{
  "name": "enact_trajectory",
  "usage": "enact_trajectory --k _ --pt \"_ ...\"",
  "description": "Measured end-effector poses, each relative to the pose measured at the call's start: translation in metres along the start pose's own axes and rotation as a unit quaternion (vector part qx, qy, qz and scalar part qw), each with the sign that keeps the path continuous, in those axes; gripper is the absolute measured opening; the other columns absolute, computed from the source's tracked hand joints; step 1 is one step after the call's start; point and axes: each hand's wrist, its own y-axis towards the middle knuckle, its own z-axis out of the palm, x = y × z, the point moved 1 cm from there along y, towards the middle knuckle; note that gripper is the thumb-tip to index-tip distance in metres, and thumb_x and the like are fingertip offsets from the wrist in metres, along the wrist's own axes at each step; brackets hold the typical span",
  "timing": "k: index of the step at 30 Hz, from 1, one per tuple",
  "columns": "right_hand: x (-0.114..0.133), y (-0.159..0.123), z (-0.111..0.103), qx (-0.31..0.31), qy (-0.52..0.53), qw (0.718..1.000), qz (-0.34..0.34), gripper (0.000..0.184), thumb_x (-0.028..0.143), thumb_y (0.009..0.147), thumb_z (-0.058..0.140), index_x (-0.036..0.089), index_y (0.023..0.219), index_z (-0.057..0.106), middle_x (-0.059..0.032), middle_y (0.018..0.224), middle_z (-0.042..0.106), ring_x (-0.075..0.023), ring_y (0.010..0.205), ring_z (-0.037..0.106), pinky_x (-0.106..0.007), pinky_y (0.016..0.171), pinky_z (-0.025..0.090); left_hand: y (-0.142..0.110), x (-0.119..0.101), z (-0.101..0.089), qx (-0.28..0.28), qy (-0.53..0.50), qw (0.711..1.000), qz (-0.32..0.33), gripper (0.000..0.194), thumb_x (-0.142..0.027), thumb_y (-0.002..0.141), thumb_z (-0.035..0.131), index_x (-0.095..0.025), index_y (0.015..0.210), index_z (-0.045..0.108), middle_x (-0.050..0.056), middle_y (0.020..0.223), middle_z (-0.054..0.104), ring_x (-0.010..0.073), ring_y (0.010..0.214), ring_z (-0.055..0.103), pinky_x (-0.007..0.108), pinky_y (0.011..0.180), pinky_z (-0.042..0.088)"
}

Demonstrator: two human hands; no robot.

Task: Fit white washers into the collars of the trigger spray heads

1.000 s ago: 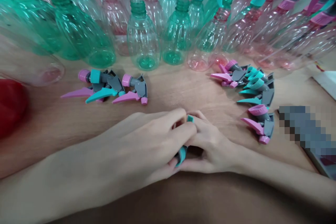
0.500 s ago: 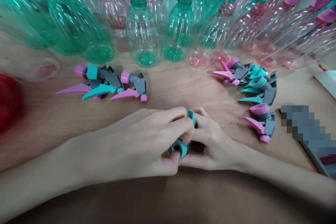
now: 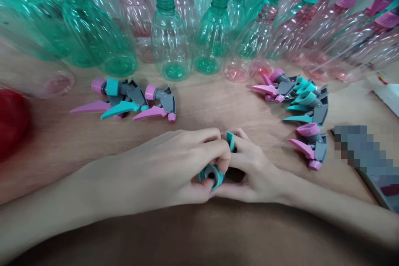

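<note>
Between my two hands is a teal and grey trigger spray head (image 3: 215, 176), its open collar facing me. My left hand (image 3: 190, 162) pinches that collar, thumb at the rim and fingers bent over the top. My right hand (image 3: 249, 162) is wrapped round the body from the other side, and the teal trigger (image 3: 230, 141) pokes up between its fingers. Most of the grey body is hidden by my hands. Beyond my left hand lie pink and teal spray heads (image 3: 124, 96); more spray heads (image 3: 308, 110) lie in a curved row past my right hand.
Green and pink clear bottles (image 3: 171, 37) stand across the back of the wooden table (image 3: 205, 104). At the back right, several bottles (image 3: 324, 29) carry spray heads. A red object (image 3: 12, 124) sits at the left edge, and a blurred-out flat dark device (image 3: 368, 162) lies at right.
My left fingers have shifted slightly on the collar, so more of its opening shows. Both hands stay in nearly the same place. The view has moved a little.
</note>
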Motion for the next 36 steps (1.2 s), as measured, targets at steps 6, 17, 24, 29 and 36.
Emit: enact_trajectory --k 6,17,24,29,36 --pt "0.0023 -0.0004 -0.0005 -0.003 -0.015 1.000 -0.002 0.018 0.035 0.083 0.067 0.019 0.081 0.060 0.0007 0.081 0.065 -0.0136 0.075 0.052 -0.030 0.073 0.033 0.0010 0.0047 0.0062 -0.008 -0.053 0.998 -0.035 0.012 -0.015 0.081 0.062 -0.023 0.085 0.053 -0.008 0.084 0.053 0.0066 0.070 0.053 0.018 0.063 0.037" --pt "0.0019 0.0003 0.0017 -0.007 -0.015 1.000 -0.004 0.025 0.040 0.076 0.075 0.019 0.079 0.062 0.0019 0.076 0.061 -0.0129 0.073 0.051 -0.029 0.074 0.036 -0.0035 0.0085 0.0025 0.015 -0.046 0.999 -0.007 0.017 -0.013 0.082 0.060 -0.025 0.089 0.051 -0.007 0.090 0.054 0.0080 0.075 0.053 0.019 0.063 0.038" --pt "0.0014 -0.0010 0.0000 -0.013 -0.029 1.000 -0.001 0.026 0.040 0.079 0.071 0.019 0.073 0.056 0.0008 0.072 0.051 -0.0145 0.071 0.048 -0.029 0.068 0.035 -0.0041 0.0027 0.0021 0.021 0.031 0.999 0.013 0.018 -0.013 0.083 0.060 -0.023 0.096 0.053 -0.004 0.095 0.054 0.0093 0.073 0.054 0.023 0.059 0.035" --pt "0.0014 -0.0024 -0.0004 -0.006 -0.025 1.000 -0.013 0.021 0.036 0.083 0.067 0.020 0.077 0.055 0.0010 0.073 0.053 -0.0148 0.072 0.049 -0.029 0.067 0.033 -0.0003 -0.0006 0.0006 0.025 0.002 1.000 0.014 0.015 -0.012 0.081 0.061 -0.020 0.092 0.056 -0.003 0.092 0.054 0.0105 0.073 0.054 0.024 0.061 0.037" --pt "0.0014 0.0000 0.0021 -0.018 -0.008 1.000 -0.007 0.022 0.039 0.079 0.072 0.021 0.076 0.059 0.0012 0.074 0.061 -0.0147 0.072 0.052 -0.030 0.070 0.036 -0.0018 0.0067 0.0021 0.049 -0.024 0.998 0.007 0.018 -0.011 0.085 0.058 -0.025 0.095 0.056 -0.005 0.095 0.053 0.0096 0.077 0.054 0.022 0.068 0.039"
